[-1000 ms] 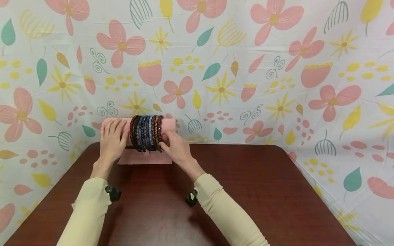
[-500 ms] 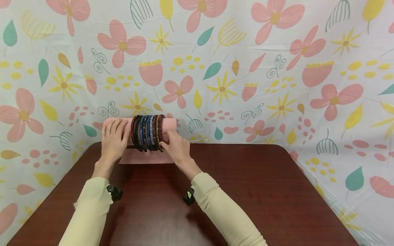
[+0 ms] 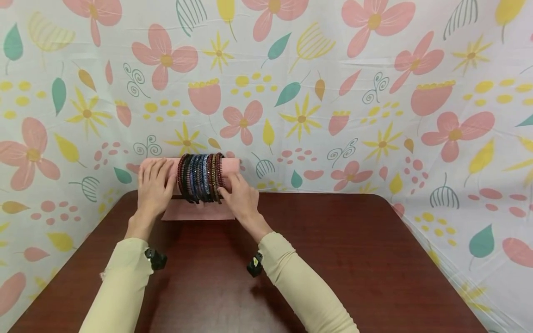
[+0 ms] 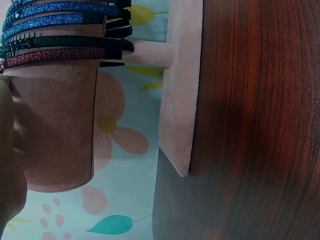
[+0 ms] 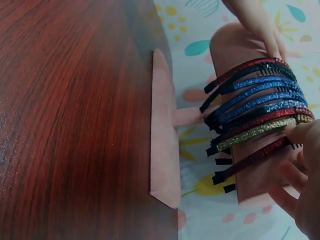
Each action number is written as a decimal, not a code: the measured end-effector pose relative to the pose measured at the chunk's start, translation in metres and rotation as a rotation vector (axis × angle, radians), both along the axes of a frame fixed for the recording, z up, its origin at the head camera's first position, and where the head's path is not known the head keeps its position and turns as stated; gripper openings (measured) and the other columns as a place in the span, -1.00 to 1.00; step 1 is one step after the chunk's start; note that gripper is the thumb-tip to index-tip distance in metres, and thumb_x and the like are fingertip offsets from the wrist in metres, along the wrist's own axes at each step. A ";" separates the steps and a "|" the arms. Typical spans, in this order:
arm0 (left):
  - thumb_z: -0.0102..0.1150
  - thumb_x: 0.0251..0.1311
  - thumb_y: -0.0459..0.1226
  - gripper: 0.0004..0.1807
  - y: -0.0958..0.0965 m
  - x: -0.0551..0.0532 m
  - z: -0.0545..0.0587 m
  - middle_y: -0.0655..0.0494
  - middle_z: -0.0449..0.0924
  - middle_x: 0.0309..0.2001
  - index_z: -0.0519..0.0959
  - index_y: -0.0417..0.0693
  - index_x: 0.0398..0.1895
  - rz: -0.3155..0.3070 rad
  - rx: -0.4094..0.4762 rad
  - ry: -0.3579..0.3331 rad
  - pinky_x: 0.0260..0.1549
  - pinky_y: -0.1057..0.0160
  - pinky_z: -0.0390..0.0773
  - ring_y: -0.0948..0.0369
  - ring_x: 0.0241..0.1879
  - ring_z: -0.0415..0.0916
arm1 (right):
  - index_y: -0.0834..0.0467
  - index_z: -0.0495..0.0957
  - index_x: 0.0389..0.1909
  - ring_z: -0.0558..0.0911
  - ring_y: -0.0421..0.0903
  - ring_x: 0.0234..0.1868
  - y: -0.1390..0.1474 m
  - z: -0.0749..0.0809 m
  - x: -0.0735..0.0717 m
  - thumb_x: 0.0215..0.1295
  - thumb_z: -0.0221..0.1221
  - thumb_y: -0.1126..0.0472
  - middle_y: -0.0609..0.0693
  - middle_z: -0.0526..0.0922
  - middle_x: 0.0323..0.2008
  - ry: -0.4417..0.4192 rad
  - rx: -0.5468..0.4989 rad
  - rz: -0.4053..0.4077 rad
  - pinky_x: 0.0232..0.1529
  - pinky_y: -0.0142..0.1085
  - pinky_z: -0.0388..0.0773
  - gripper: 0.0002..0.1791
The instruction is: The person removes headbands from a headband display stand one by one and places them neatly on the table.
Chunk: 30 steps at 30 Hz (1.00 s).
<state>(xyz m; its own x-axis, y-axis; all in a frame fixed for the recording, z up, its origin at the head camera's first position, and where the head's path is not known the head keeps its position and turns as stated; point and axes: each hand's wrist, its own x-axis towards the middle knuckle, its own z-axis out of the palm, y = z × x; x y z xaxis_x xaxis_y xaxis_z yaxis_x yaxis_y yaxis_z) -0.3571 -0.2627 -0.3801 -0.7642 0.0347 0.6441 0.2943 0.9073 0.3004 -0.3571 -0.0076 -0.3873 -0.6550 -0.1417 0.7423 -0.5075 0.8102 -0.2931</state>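
Observation:
Several glittery toothed headbands (image 3: pixel 200 178), in red, black, blue and gold, sit side by side around a pink plush headband holder (image 3: pixel 230 167). At the roll's left end rests my left hand (image 3: pixel 154 187), its fingers lying over the top. In the right wrist view its fingertips (image 5: pixel 274 50) meet the leftmost dark red headband (image 5: pixel 240 70). My right hand (image 3: pixel 242 198) is at the right end of the row, fingers bent. In the right wrist view it pinches a gold headband (image 5: pixel 255 134) near its top, beside a dark red headband (image 5: pixel 257 159) set slightly apart. The far side of the grip is hidden.
The holder's flat pink base (image 3: pixel 197 212) stands at the back left of a dark reddish-brown wooden table (image 3: pixel 316 259). Close behind the table hangs a floral cloth (image 3: pixel 316 92). A small black camera is strapped at each wrist.
My right thumb has risen slightly along the right end of the headband row. The left hand and the holder stay nearly still, and the view has shifted a little.

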 end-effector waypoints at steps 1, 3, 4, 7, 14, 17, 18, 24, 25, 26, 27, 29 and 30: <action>-0.23 0.53 -0.05 -0.47 0.000 0.000 0.000 -0.15 0.18 0.46 0.27 -0.07 0.43 0.000 0.000 0.001 0.52 -0.14 -0.36 -0.11 0.50 -0.05 | -0.13 0.58 0.04 0.57 -0.16 -0.56 0.001 0.000 -0.001 0.17 0.39 -0.08 -0.12 0.64 -0.13 0.000 -0.006 -0.007 -0.67 -0.31 0.38 -0.58; -0.23 0.53 -0.05 -0.47 0.001 0.000 0.000 -0.15 0.18 0.46 0.27 -0.07 0.43 -0.001 0.000 0.002 0.52 -0.14 -0.36 -0.12 0.50 -0.05 | -0.15 0.58 0.04 0.54 -0.15 -0.59 0.002 0.001 -0.002 0.17 0.39 -0.06 -0.08 0.58 -0.05 -0.021 -0.025 -0.016 -0.69 -0.31 0.35 -0.59; -0.22 0.52 -0.05 -0.47 0.001 -0.001 0.000 -0.15 0.18 0.46 0.27 -0.07 0.43 0.000 -0.001 0.002 0.52 -0.14 -0.36 -0.11 0.50 -0.05 | -0.15 0.57 0.04 0.51 -0.16 -0.60 0.002 0.002 -0.002 0.17 0.38 -0.06 -0.06 0.54 -0.02 -0.033 -0.033 -0.022 -0.69 -0.32 0.33 -0.59; -0.22 0.52 -0.05 -0.47 0.001 0.000 0.000 -0.15 0.18 0.46 0.28 -0.07 0.43 0.001 0.000 0.002 0.52 -0.14 -0.35 -0.11 0.50 -0.05 | -0.16 0.55 0.09 0.42 -0.17 -0.62 0.005 0.003 -0.003 0.20 0.36 -0.02 -0.01 0.45 0.03 -0.079 -0.073 -0.013 -0.71 -0.35 0.26 -0.58; -0.25 0.53 -0.04 -0.46 0.001 0.001 0.001 -0.14 0.17 0.46 0.26 -0.07 0.44 0.006 0.002 -0.007 0.52 -0.14 -0.36 -0.11 0.50 -0.06 | -0.14 0.57 0.16 0.54 -0.18 -0.50 0.014 0.003 -0.007 0.24 0.35 0.01 0.08 0.45 0.06 -0.138 -0.180 0.100 -0.65 -0.44 0.25 -0.55; -0.26 0.53 -0.03 -0.46 0.001 0.002 0.002 -0.14 0.18 0.46 0.27 -0.07 0.43 0.007 0.004 -0.003 0.52 -0.14 -0.36 -0.11 0.50 -0.06 | -0.10 0.57 0.19 0.64 -0.16 -0.36 0.018 0.002 -0.008 0.27 0.33 0.04 0.08 0.46 0.06 -0.153 -0.213 0.148 -0.58 -0.45 0.36 -0.54; -0.26 0.53 -0.03 -0.46 0.001 0.001 0.002 -0.14 0.17 0.46 0.27 -0.07 0.43 0.007 0.004 -0.002 0.52 -0.14 -0.36 -0.11 0.50 -0.06 | -0.09 0.56 0.21 0.66 -0.14 -0.33 0.019 0.002 -0.008 0.28 0.32 0.06 0.08 0.46 0.05 -0.162 -0.227 0.165 -0.56 -0.45 0.40 -0.54; -0.26 0.53 -0.02 -0.47 0.001 0.000 0.001 -0.14 0.18 0.46 0.28 -0.07 0.42 0.004 0.006 0.010 0.52 -0.14 -0.36 -0.11 0.50 -0.06 | -0.01 0.58 0.21 0.69 -0.10 -0.31 0.028 0.004 -0.010 0.29 0.31 0.15 0.05 0.55 -0.08 -0.186 -0.285 0.222 -0.41 -0.37 0.59 -0.55; -0.26 0.53 -0.02 -0.47 0.001 0.000 0.001 -0.14 0.18 0.46 0.28 -0.07 0.42 0.004 0.005 0.010 0.52 -0.14 -0.36 -0.11 0.50 -0.06 | 0.01 0.59 0.20 0.69 -0.09 -0.30 0.029 0.005 -0.010 0.28 0.32 0.16 0.05 0.57 -0.11 -0.182 -0.288 0.227 -0.39 -0.35 0.60 -0.56; -0.26 0.53 -0.03 -0.47 0.001 0.001 0.001 -0.14 0.18 0.46 0.28 -0.07 0.42 0.004 0.005 0.009 0.52 -0.14 -0.36 -0.11 0.50 -0.06 | 0.03 0.60 0.18 0.69 -0.08 -0.30 0.031 0.006 -0.011 0.27 0.32 0.17 0.05 0.59 -0.14 -0.177 -0.288 0.229 -0.36 -0.34 0.61 -0.56; -0.26 0.53 -0.02 -0.47 0.001 0.001 0.001 -0.14 0.18 0.46 0.28 -0.07 0.42 0.004 0.005 0.008 0.52 -0.15 -0.36 -0.11 0.50 -0.06 | 0.05 0.60 0.17 0.69 -0.07 -0.30 0.032 0.007 -0.011 0.26 0.33 0.18 0.05 0.60 -0.16 -0.170 -0.286 0.230 -0.35 -0.33 0.62 -0.56; -0.26 0.54 -0.02 -0.47 0.001 0.001 0.000 -0.14 0.18 0.46 0.28 -0.07 0.42 0.003 0.006 0.006 0.52 -0.15 -0.36 -0.11 0.50 -0.06 | 0.07 0.60 0.17 0.70 -0.07 -0.28 0.035 0.007 -0.010 0.25 0.34 0.18 0.05 0.62 -0.20 -0.165 -0.281 0.222 -0.34 -0.33 0.62 -0.56; -0.26 0.54 -0.02 -0.47 0.001 0.001 0.000 -0.14 0.18 0.46 0.28 -0.07 0.42 0.004 0.007 0.005 0.52 -0.15 -0.36 -0.11 0.50 -0.06 | 0.06 0.60 0.18 0.69 -0.08 -0.28 0.037 0.007 -0.010 0.26 0.34 0.18 0.04 0.62 -0.22 -0.163 -0.280 0.217 -0.36 -0.34 0.61 -0.56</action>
